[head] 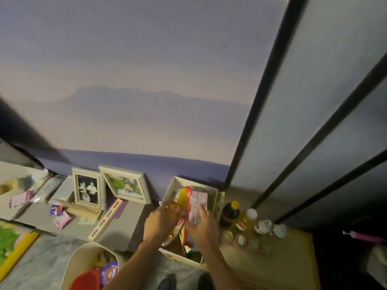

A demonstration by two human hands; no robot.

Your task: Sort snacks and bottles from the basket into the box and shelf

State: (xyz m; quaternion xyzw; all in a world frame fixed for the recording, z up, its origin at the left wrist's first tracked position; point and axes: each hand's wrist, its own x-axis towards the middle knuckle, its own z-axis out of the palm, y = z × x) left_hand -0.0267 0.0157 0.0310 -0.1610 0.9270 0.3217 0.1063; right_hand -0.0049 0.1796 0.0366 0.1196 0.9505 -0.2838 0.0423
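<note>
A white box (172, 185) stands on the floor against the wall, with several snack packets in it. My left hand (160, 221) holds an orange packet (174, 209) over the box's left side. My right hand (202, 226) grips a red and white packet (196, 206) upright inside the box. A yellow packet (182, 195) stands between them. The cream basket (80, 261) sits at the lower left, holding a red packet (87, 280) and a blue round snack (109, 273). Several bottles (247, 220) stand on the low wooden shelf (291, 260) to the right of the box.
Two picture frames (89, 189) lean on the wall left of the box, on flattened cardboard (121, 225) with small packets. A tall dark-framed shelf unit (314, 122) rises at the right. A yellow-edged board (14, 250) lies at the far left.
</note>
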